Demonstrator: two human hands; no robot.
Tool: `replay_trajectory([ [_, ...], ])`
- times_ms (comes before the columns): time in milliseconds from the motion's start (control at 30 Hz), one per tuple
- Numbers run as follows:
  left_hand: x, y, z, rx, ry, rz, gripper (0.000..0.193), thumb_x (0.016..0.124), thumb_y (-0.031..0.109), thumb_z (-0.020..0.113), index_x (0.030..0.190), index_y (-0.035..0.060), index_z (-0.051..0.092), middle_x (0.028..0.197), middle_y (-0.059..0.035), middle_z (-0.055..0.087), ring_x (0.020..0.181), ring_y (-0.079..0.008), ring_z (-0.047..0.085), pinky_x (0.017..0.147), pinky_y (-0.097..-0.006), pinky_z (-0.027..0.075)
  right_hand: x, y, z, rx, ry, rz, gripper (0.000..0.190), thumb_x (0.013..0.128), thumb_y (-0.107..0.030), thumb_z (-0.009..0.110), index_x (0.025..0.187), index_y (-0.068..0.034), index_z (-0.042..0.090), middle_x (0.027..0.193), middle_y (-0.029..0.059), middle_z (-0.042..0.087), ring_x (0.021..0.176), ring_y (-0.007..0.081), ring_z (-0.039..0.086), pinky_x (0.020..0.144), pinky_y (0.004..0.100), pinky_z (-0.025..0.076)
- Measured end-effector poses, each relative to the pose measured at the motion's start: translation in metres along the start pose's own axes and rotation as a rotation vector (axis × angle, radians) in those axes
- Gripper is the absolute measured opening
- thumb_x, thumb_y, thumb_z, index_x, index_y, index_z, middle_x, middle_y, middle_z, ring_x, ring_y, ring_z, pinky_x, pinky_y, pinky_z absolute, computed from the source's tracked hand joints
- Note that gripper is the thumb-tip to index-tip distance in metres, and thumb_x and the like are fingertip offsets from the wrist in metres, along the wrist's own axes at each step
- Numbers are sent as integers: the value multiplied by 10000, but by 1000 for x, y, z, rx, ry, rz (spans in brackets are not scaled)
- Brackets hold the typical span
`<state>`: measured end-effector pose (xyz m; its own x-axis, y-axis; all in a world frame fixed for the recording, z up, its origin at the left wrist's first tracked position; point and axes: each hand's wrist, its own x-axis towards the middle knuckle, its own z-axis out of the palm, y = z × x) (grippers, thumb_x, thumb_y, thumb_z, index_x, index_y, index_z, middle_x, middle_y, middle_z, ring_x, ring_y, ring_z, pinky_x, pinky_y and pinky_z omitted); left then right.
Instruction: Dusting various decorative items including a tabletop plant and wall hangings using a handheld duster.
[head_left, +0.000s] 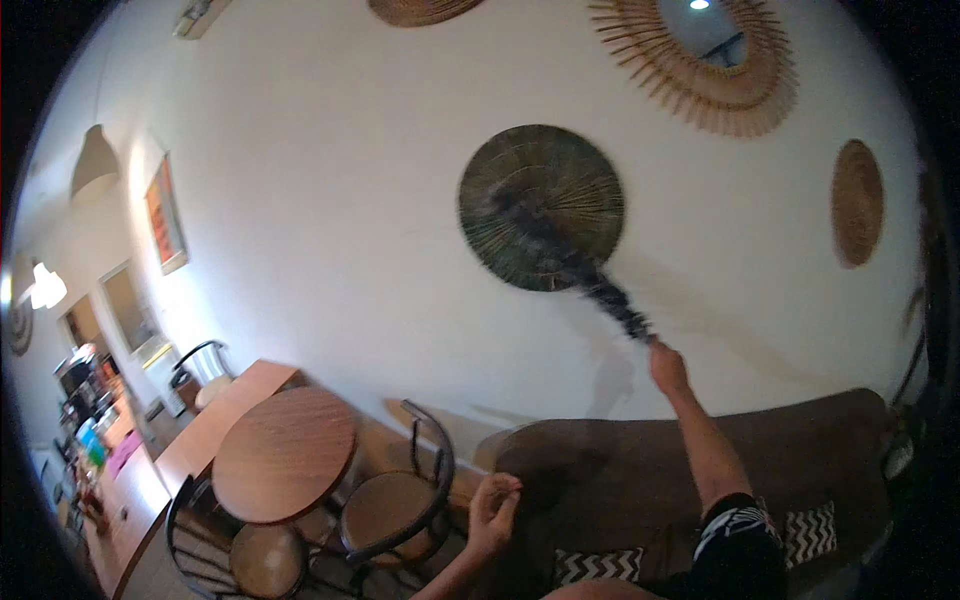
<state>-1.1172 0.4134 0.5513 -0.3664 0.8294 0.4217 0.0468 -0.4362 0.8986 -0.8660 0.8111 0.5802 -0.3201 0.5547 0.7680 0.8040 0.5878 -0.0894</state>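
My right hand (670, 369) is raised at arm's length and grips the lower end of a dark feather duster (611, 296). Blurred feathers lie across the front of a round, dark green-brown woven wall disc (555, 172) and cover part of its lower left. The handle is mostly hidden in my fist. Lower down, my left hand (495, 514) hovers with curled fingers and nothing visible in it. It is between a wooden chair (394, 506) with a black curved back and the brown sofa (600, 480).
A round wooden table (285, 454) and another chair (266, 559) stand left. Zigzag-patterned cushions (810, 534) lie on the sofa. A rattan-framed mirror (772, 75) and a woven oval (857, 202) hang right. A cluttered counter (124, 487) runs along the far left, under a pendant lamp (96, 165).
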Motion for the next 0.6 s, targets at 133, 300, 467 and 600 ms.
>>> replay_trajectory([
  [133, 1, -2, 6, -167, -64, 14, 181, 901, -56, 486, 1050, 33, 539, 1044, -37, 527, 968, -101, 506, 847, -245, 404, -11, 49, 2, 321, -14, 439, 195, 939, -84, 437, 978, 56, 566, 773, 243, 609, 745, 421, 616, 644, 500, 473],
  [300, 5, -7, -2, -122, -85, 100, 172, 887, -42, 492, 1039, 31, 523, 1038, -45, 522, 930, -107, 492, 847, -253, 400, -3, 6, -28, 31, -47, 123, 239, 948, -112, 428, 1057, 55, 560, 889, 277, 633, 790, 441, 625, 685, 492, 509],
  [467, 9, -4, -6, -35, 21, -54, 164, 896, -23, 505, 1053, 25, 520, 1032, -32, 535, 956, -92, 506, 849, -250, 404, 14, -4, -28, 17, -97, 191, 325, 943, -125, 451, 1191, 68, 531, 929, 276, 638, 838, 412, 641, 713, 471, 522],
  [600, 9, -18, -1, -111, 28, -7, 134, 911, -22, 499, 1030, 29, 532, 1025, -25, 541, 961, -88, 516, 847, -241, 412, 11, 12, -15, 65, 36, 113, 323, 931, -114, 448, 1182, 79, 510, 842, 296, 620, 770, 449, 615, 663, 506, 498],
])
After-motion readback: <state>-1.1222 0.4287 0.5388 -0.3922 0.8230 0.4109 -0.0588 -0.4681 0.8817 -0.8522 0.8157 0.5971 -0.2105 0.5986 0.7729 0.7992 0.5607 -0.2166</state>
